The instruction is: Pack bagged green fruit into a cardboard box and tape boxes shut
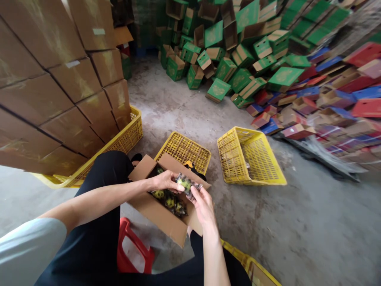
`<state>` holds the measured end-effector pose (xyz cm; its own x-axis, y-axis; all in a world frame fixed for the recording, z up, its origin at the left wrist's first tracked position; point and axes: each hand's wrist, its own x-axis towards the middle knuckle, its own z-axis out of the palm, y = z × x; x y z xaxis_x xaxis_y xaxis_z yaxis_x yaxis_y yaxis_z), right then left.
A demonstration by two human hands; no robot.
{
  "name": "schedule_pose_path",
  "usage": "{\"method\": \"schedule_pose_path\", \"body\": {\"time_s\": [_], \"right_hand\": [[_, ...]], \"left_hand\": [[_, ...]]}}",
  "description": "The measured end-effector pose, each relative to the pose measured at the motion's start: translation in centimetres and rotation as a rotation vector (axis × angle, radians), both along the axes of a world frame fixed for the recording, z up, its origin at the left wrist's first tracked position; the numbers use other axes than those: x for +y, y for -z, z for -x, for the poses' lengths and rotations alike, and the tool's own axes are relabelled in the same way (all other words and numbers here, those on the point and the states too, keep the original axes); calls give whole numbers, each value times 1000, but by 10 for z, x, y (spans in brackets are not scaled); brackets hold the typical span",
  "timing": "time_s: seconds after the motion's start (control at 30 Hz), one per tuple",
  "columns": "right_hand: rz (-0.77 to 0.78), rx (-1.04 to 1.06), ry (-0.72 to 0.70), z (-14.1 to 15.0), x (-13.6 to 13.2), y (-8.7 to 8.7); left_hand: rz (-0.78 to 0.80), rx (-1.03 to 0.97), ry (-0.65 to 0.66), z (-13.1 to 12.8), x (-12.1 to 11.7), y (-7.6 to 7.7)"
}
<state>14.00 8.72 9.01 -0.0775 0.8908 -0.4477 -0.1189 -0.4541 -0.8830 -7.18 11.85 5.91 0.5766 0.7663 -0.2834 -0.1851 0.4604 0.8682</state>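
Above an open cardboard box (160, 212), my left hand (168, 180) and my right hand (204, 202) both grip a small clear plastic packet (188, 183) with something green inside. My left fingers and thumb pinch its left end, and my right thumb presses on its right end. Inside the box lie several similar packets (170, 201) with yellow-green contents, partly covered by my left hand and the packet. What exactly the packets contain is too small to tell. The box's flaps stand spread outward between my knees.
A yellow crate (250, 159) lies to the right, and an upturned yellow crate (184, 149) sits beyond the box. Stacked brown cartons (53, 87) rise at left. Green boxes (220, 89) and red and blue boxes (303, 103) are heaped behind. A red stool (125, 246) stands below me.
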Motion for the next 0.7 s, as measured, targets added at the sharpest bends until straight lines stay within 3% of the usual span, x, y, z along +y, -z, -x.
{"method": "schedule_pose_path", "body": {"time_s": [0.27, 0.4, 0.47, 0.57, 0.7], "right_hand": [[-87, -42, 126, -5, 2, 5], [-206, -215, 136, -11, 2, 6], [-292, -300, 92, -10, 1, 0], [-388, -322, -107, -4, 0, -14], [-483, -348, -283, 1, -2, -24]], "left_hand": [[167, -56, -154, -2, 2, 3], [313, -30, -160, 0, 3, 4], [385, -106, -144, 1, 4, 2], [463, -256, -147, 2, 6, -5], [385, -270, -182, 3, 5, -10]]}}
